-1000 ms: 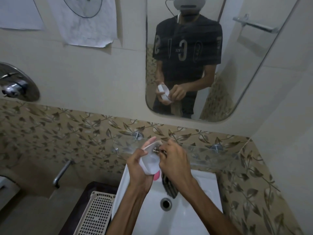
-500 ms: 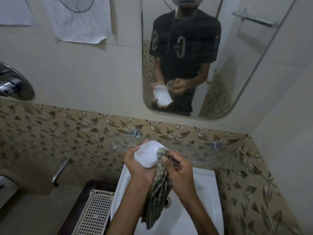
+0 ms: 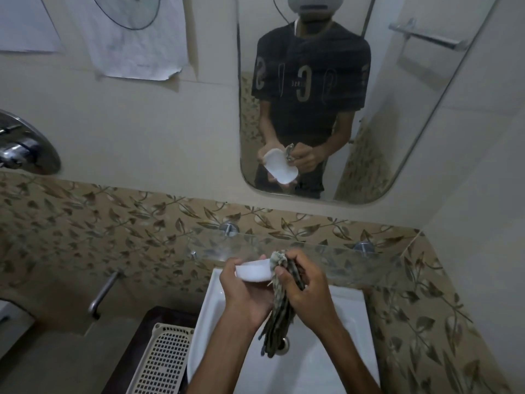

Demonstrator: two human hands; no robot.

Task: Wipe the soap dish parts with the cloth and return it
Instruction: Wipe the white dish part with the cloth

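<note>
My left hand (image 3: 244, 291) grips a white oval soap dish part (image 3: 253, 270), held almost level above the sink. My right hand (image 3: 305, 282) is closed on a striped dark-and-beige cloth (image 3: 277, 314). The cloth's bunched top end (image 3: 277, 258) presses against the right end of the dish part, and the rest hangs down between my wrists toward the drain. The mirror (image 3: 403, 143) reflects the same grip, with the dish's flat white face toward the wall.
A white sink (image 3: 335, 362) lies below my hands. A glass shelf (image 3: 355, 261) juts from the leaf-patterned tiles just behind them. A cream perforated basket (image 3: 163, 362) lies at the lower left, beside a wall tap (image 3: 102, 292). A chrome shower valve (image 3: 25, 143) is at far left.
The dish part has turned from upright, to face up, to nearly level. The cloth came out from behind my right hand and now hangs long at the dish's right end.
</note>
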